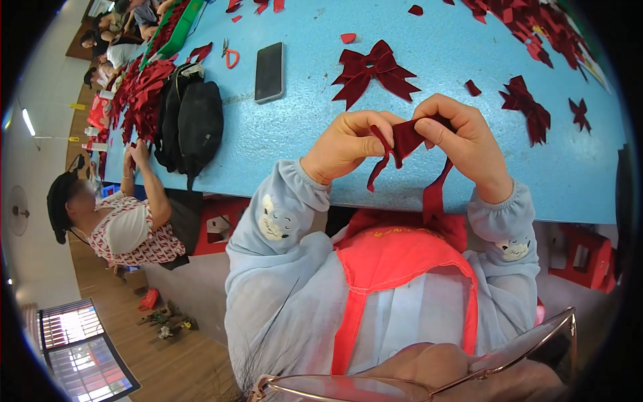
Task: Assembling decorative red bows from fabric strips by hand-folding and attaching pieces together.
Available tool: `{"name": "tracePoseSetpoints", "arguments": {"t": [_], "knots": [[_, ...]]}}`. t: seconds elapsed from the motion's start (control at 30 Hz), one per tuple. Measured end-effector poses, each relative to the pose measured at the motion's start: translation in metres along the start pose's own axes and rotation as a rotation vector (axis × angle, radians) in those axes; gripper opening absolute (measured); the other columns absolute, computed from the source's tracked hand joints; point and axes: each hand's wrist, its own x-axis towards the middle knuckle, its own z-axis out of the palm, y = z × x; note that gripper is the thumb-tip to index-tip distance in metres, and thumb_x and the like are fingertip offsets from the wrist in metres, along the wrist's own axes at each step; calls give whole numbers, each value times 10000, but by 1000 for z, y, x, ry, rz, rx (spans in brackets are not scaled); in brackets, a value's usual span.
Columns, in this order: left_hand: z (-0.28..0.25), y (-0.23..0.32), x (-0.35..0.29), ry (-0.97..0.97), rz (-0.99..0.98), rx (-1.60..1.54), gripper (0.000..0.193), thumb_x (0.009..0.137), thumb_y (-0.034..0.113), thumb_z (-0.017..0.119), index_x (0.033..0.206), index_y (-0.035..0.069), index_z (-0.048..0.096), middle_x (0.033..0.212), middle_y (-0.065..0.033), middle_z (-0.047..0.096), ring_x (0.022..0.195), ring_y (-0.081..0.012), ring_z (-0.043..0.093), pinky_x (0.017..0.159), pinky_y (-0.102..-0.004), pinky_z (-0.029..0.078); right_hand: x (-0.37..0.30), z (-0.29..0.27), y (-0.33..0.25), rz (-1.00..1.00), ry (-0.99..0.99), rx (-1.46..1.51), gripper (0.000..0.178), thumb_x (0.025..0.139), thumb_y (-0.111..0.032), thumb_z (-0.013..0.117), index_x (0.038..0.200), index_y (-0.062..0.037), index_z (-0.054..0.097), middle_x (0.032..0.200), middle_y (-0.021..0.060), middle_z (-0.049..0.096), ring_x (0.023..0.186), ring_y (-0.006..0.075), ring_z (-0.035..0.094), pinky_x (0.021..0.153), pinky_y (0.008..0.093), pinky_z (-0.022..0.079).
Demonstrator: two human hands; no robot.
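Between my hands, just above the table's near edge, is a dark red velvet ribbon (408, 139) with its ends hanging down. My left hand (351, 144) pinches its left part between thumb and fingers. On the other side my right hand (462, 137) grips the folded part, thumb pressed against the fingers. One tail dangles below the right hand toward my red apron (402, 251). A finished-looking velvet bow (376, 72) lies flat on the table beyond my hands. Further right lie another dark red bow (528, 109) and a small one (580, 114).
The blue table (301, 134) carries a phone (270, 72), orange-handled scissors (230, 56) and a black bag (201, 124). Heaps of red ribbon pieces (144, 94) lie at left and far right. A co-worker in a dark hat (61, 201) sits at the left. Red stools (586, 258) stand beside the table.
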Motion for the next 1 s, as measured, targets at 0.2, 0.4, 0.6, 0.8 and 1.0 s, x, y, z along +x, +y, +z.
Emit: {"name": "tracePoseSetpoints", "arguments": {"t": [0.2,0.4,0.6,0.8,1.0], "knots": [[-7,30,-16,12,-157,229,91,777,15,660,863,20,631,905,-46,609,791,-119,578,723,-236,474,8,17,1,87,-91,25,106,847,-56,554,938,-10,585,838,-1,557,737,53,509,652,191,420],[-8,37,-25,2,-268,326,84,778,-3,653,855,9,623,845,-38,582,777,-116,560,706,-239,470,13,22,14,127,-74,210,119,826,-30,566,940,-6,584,897,0,565,784,54,526,693,190,436],[-8,41,-34,-9,-265,443,58,802,-15,629,854,3,611,824,-37,597,767,-100,566,681,-215,467,20,37,17,91,-104,153,109,830,-31,563,935,-16,588,850,-15,564,747,49,517,674,184,428],[-11,52,-48,46,-341,626,104,806,-27,620,896,6,579,789,-35,609,729,-82,572,652,-202,460,26,46,6,273,-171,25,100,830,-27,564,926,-23,590,819,-20,562,715,44,503,659,181,418],[-22,41,-59,129,-193,614,168,792,39,639,943,6,573,746,-41,629,661,-90,564,623,-217,468,26,59,13,104,-127,27,86,819,-32,582,903,-15,592,825,-15,555,731,43,485,628,181,398]]}}
